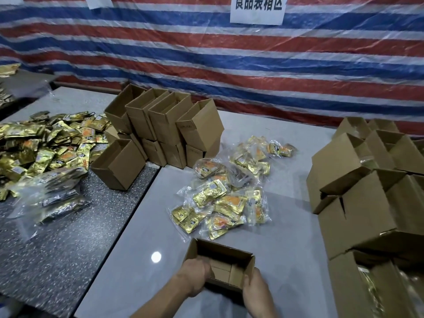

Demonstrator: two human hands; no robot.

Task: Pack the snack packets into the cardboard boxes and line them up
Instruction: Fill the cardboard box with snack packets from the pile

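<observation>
An empty open cardboard box [223, 253] stands on the pale table right in front of me. My left hand [193, 275] grips its near left rim, fingers curled over into the box. My right hand [255, 288] holds the near right corner from outside. Beyond the box lie clear bags of gold and orange snack packets [220, 200], spread toward the middle of the table. A large loose heap of gold packets [43, 143] covers the far left.
Empty boxes [165, 125] are stacked in two tiers at the back centre, one more [119, 162] in front of them. Larger open boxes [367, 198] crowd the right edge. Clear bags [50, 198] lie on the dark speckled table. A striped tarp [229, 65] hangs behind.
</observation>
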